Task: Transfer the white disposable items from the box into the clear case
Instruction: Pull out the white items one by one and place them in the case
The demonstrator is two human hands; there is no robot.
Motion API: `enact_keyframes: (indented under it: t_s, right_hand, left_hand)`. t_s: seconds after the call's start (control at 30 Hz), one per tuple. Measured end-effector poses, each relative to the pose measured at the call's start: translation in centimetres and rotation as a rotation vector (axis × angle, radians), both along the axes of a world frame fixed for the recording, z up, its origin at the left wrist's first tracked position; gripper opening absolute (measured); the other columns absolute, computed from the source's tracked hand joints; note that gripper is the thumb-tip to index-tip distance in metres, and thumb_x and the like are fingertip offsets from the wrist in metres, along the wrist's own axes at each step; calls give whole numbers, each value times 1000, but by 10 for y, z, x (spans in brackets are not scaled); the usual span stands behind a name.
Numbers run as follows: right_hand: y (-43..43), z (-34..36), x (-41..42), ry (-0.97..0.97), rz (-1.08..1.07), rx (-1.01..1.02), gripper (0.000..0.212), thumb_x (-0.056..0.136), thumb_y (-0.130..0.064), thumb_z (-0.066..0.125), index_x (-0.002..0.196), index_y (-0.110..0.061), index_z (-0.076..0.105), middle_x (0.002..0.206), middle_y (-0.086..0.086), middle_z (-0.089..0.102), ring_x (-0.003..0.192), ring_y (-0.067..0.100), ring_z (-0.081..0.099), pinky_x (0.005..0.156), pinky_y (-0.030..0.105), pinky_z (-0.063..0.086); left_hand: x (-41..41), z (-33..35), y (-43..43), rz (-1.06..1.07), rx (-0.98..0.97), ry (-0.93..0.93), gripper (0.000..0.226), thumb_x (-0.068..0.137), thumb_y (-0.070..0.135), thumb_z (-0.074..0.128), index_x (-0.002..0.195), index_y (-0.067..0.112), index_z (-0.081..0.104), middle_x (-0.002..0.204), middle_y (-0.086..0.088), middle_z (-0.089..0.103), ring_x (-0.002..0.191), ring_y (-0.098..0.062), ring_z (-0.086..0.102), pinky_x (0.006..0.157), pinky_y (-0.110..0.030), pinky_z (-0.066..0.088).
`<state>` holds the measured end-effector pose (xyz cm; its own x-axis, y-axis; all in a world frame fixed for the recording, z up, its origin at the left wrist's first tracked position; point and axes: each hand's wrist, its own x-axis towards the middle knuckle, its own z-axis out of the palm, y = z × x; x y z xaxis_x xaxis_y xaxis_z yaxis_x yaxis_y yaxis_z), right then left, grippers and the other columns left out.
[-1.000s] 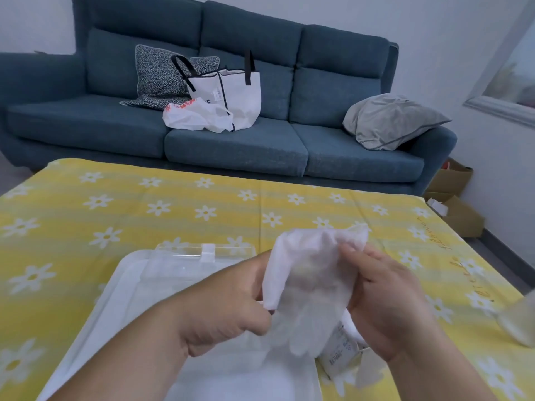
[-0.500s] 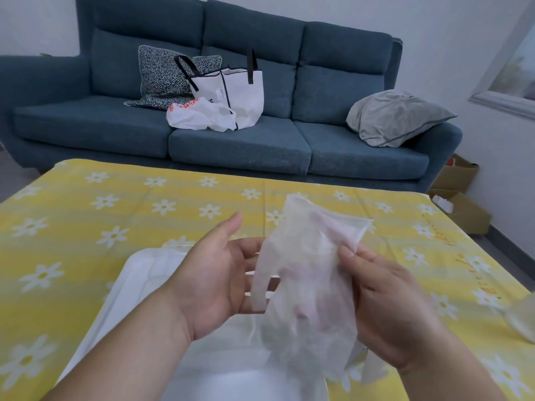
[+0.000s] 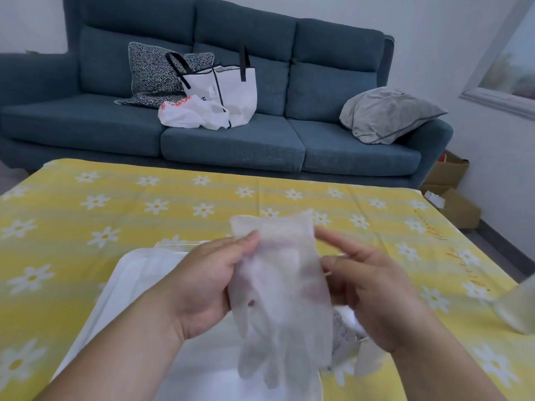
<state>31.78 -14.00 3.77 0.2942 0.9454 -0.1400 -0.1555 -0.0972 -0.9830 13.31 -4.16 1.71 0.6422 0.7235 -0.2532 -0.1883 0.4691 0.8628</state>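
Observation:
A thin, translucent white disposable glove (image 3: 280, 287) hangs cuff-up, fingers down, between my hands above the table. My left hand (image 3: 202, 287) pinches its left edge near the cuff with the thumb on top. My right hand (image 3: 376, 296) is at the glove's right edge, thumb against it, some fingers showing faintly behind the film, the index finger stretched out. Below lies the clear plastic case (image 3: 136, 273), open, its near part under my arms. The small printed box (image 3: 344, 340) sits under my right hand, with more white gloves (image 3: 367, 360) sticking out of it.
The table wears a yellow cloth with white daisies (image 3: 115, 215). A blurred clear object (image 3: 518, 308) sits at the right edge. Behind stands a blue sofa (image 3: 231, 140) with a white tote bag (image 3: 225, 91), a plastic bag and cushions. Cardboard boxes (image 3: 451, 198) are on the floor at right.
The crumpled glove has been spread out flat and hangs full length. My left hand, open half a second ago, now pinches its left edge; my right index finger has lifted off.

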Motion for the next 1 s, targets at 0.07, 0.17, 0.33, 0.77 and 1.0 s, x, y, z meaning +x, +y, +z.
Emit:
enact_keyframes:
  t_s: [0.07,0.17,0.33,0.77,1.0]
  right_hand:
    - [-1,1,17,-218,-394,-26,33,87,9,55,102,-13,75,76,15,74,63,24,67,60,34,56]
    - [-5,-3,43,-532,-682,-153,25,85,2,59,88,-16,76,70,4,71,61,22,63,66,43,56]
    - [-5,-16,53,-794,-580,-383,14,80,-14,65,68,-21,69,63,-1,67,55,20,56,53,28,40]
    - [1,-22,49,-1031,-510,-426,10,84,-24,69,75,-28,68,79,-3,70,59,17,62,53,27,44]
    - [-7,12,33,-802,-733,-26,16,96,-20,53,81,-22,57,69,-1,66,65,16,58,54,30,38]
  left_hand:
    - [-2,1,6,98,18,-60,43,83,29,57,111,2,75,109,-20,74,91,-30,69,78,-38,52]
    - [-2,3,10,191,1,-123,45,83,26,57,115,-1,72,112,-19,73,93,-26,70,80,-38,52]
    - [1,3,8,252,20,-100,35,97,22,51,110,1,75,113,-16,74,104,-29,71,96,-45,49]
    - [5,2,3,242,-19,-84,42,88,27,58,118,1,70,116,-17,73,109,-35,69,100,-49,49]
    - [9,6,-2,267,-15,-37,32,97,21,54,115,0,70,112,-18,74,107,-37,70,104,-55,47]
